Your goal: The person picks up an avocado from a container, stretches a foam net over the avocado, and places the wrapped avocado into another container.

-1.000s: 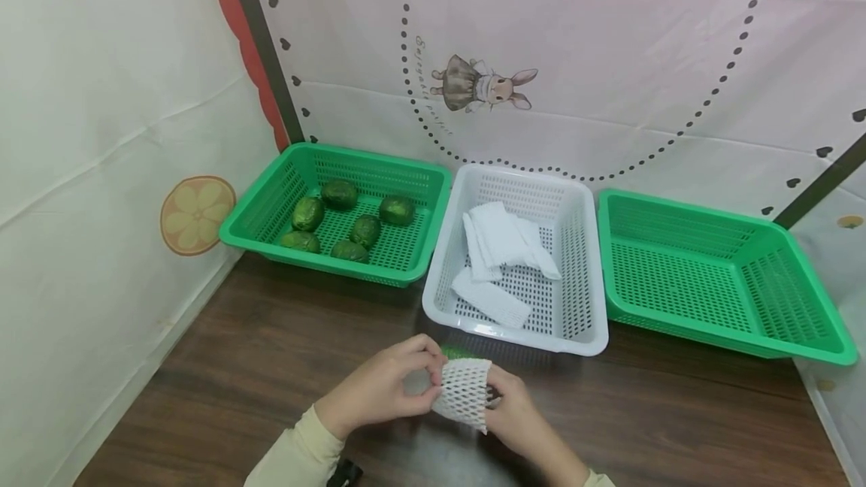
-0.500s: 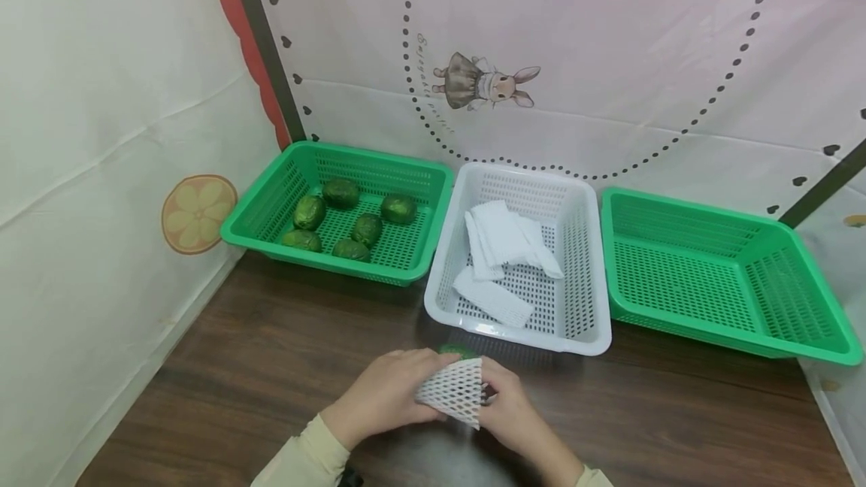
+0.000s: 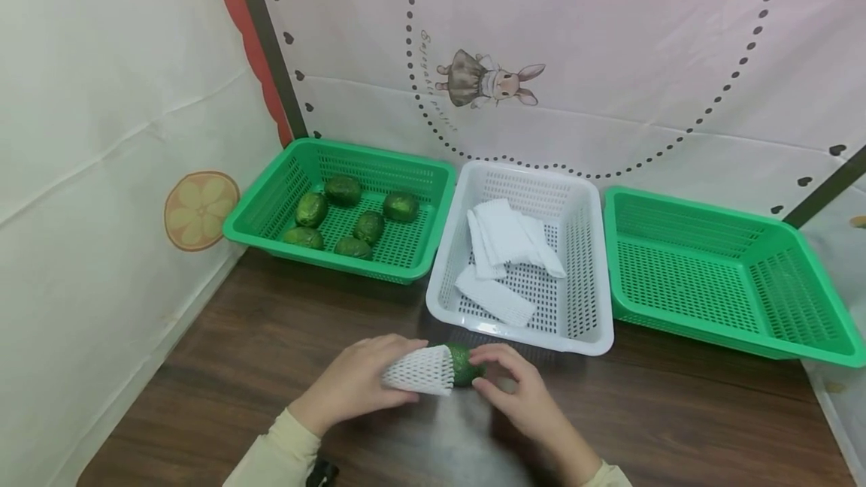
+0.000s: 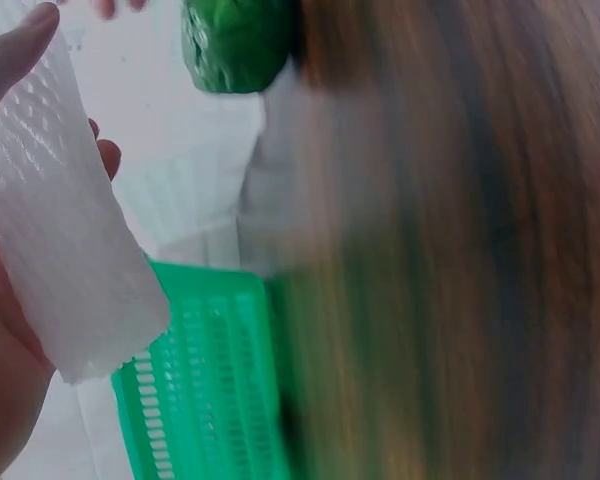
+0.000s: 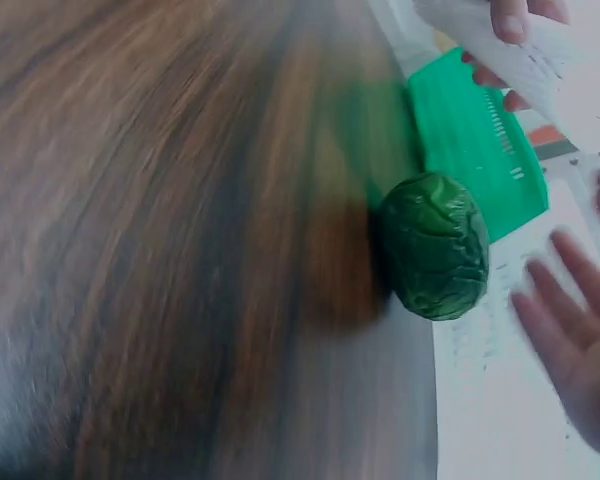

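My left hand (image 3: pixel 355 385) holds a white foam net sleeve (image 3: pixel 416 371), thumb on one side and fingers on the other. The sleeve is a mesh tube with its mouth facing right, also plain in the left wrist view (image 4: pixel 75 220). A dark green, wrinkled avocado (image 5: pixel 435 245) rests on the wooden table just beyond that mouth. In the right wrist view it lies apart from the sleeve. My right hand (image 3: pixel 524 393) is beside the avocado (image 3: pixel 463 367), fingers spread and holding nothing; the right wrist view shows a gap between them.
At the back left, a green basket (image 3: pixel 422 265) contains several avocados. A white basket (image 3: pixel 436 307) with several folded foam sleeves (image 3: pixel 504 235) stands in the middle. Another green basket (image 3: pixel 731 344) is on the right. Printed cloth walls (image 3: pixel 609 43) border the table (image 3: pixel 676 419).
My right hand has let go of the sleeve and moved to the avocado. My left hand has shifted left with the sleeve, so more of the avocado shows.
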A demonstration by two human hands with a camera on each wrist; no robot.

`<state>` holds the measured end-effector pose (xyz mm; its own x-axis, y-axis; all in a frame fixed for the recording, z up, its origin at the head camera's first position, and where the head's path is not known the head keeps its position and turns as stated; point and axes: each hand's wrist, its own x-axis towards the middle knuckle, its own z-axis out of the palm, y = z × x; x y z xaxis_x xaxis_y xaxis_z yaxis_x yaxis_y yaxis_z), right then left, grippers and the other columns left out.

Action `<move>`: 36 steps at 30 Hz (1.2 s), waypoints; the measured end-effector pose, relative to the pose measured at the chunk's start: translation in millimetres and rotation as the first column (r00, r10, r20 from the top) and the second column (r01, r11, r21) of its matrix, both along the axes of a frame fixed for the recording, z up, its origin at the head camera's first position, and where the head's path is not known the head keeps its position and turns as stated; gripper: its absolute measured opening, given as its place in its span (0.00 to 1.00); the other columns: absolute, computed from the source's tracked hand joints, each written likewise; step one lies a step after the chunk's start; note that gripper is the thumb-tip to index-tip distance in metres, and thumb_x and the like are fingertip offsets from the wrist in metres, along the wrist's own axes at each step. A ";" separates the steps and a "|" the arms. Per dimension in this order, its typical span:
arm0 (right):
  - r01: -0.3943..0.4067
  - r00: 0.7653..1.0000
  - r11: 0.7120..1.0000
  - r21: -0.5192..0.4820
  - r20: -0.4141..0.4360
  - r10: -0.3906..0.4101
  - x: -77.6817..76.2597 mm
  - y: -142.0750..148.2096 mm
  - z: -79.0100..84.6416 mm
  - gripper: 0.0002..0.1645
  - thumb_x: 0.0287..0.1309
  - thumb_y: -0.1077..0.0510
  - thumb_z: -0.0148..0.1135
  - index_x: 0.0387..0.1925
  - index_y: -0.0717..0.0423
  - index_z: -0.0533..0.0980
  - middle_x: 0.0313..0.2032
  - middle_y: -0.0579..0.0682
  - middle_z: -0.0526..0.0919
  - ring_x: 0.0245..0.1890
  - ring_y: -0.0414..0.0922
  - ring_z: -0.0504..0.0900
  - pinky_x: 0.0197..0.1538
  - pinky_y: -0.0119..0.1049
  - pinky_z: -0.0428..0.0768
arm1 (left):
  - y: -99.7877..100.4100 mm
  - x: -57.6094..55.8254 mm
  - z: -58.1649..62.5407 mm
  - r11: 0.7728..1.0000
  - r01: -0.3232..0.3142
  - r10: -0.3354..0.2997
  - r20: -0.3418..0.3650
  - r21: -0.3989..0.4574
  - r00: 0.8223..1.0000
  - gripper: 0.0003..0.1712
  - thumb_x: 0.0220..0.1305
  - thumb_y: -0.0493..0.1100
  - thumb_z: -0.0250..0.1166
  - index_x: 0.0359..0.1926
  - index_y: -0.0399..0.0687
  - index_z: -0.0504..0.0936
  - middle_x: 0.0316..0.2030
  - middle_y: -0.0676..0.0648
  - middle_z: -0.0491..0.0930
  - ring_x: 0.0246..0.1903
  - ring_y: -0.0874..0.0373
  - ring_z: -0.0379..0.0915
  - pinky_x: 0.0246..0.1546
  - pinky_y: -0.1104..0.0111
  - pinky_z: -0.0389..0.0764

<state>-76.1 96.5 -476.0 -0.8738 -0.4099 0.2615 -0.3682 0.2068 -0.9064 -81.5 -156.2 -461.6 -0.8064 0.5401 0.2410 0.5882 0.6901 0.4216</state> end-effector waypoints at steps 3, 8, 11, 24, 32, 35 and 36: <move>0.019 0.999 0.966 0.257 -0.040 -0.009 -4.2 -1.7 -5.3 0.27 0.42 0.59 0.62 0.48 0.48 0.67 0.52 0.48 0.65 0.52 0.44 0.62 0.50 0.44 0.64 | -7.6 -1.0 -2.5 0.999 -0.035 0.035 0.021 0.000 0.999 0.37 0.37 0.67 0.59 0.52 0.65 0.66 0.42 0.64 0.69 0.38 0.70 0.65 0.38 0.68 0.68; 0.025 0.998 0.859 0.512 -0.062 0.007 -13.5 -9.9 -11.9 0.41 0.37 0.51 0.65 0.56 0.42 0.58 0.56 0.48 0.59 0.52 0.46 0.61 0.49 0.44 0.64 | -14.1 -1.9 -5.2 0.997 -0.065 0.064 0.026 0.032 0.998 0.38 0.36 0.67 0.60 0.53 0.65 0.65 0.40 0.65 0.68 0.36 0.70 0.65 0.36 0.68 0.69; 0.021 0.999 0.831 0.556 -0.052 0.009 -18.7 -13.9 -15.3 0.43 0.35 0.50 0.66 0.56 0.42 0.57 0.54 0.48 0.60 0.50 0.46 0.65 0.48 0.43 0.66 | -15.7 -2.2 -5.9 0.997 -0.068 0.066 0.027 0.046 0.997 0.39 0.36 0.67 0.60 0.53 0.64 0.66 0.40 0.65 0.68 0.36 0.69 0.65 0.35 0.68 0.69; 0.016 0.994 0.897 0.442 0.087 -0.061 -3.6 -2.5 9.9 0.37 0.33 0.54 0.67 0.50 0.44 0.61 0.44 0.45 0.70 0.39 0.41 0.72 0.39 0.37 0.71 | -13.1 0.3 -9.0 0.996 -0.053 0.052 0.015 0.069 0.999 0.37 0.38 0.66 0.60 0.53 0.65 0.66 0.40 0.66 0.69 0.34 0.70 0.66 0.32 0.69 0.70; -0.033 0.999 0.999 -0.025 -0.017 0.033 10.9 18.7 61.0 0.35 0.34 0.69 0.65 0.49 0.56 0.63 0.44 0.51 0.67 0.41 0.44 0.69 0.40 0.36 0.72 | 4.5 0.0 0.3 0.997 0.031 -0.028 -0.041 0.073 0.999 0.36 0.40 0.65 0.59 0.53 0.62 0.66 0.41 0.62 0.70 0.36 0.69 0.66 0.35 0.68 0.69; -0.095 0.994 0.991 -0.089 -0.060 0.090 14.0 19.8 68.5 0.34 0.34 0.74 0.63 0.49 0.64 0.63 0.46 0.56 0.65 0.43 0.45 0.67 0.42 0.36 0.71 | 14.4 -2.1 4.0 0.995 0.070 -0.067 -0.042 0.070 0.997 0.36 0.40 0.65 0.60 0.53 0.61 0.66 0.41 0.62 0.70 0.36 0.69 0.66 0.35 0.69 0.69; -0.098 0.994 0.990 -0.098 -0.068 0.091 14.9 20.5 69.8 0.34 0.33 0.74 0.63 0.49 0.65 0.63 0.45 0.57 0.66 0.44 0.45 0.67 0.42 0.35 0.71 | 17.6 -2.7 5.6 0.994 0.082 -0.079 -0.039 0.074 0.996 0.36 0.40 0.64 0.60 0.53 0.60 0.66 0.40 0.62 0.70 0.36 0.69 0.66 0.35 0.69 0.69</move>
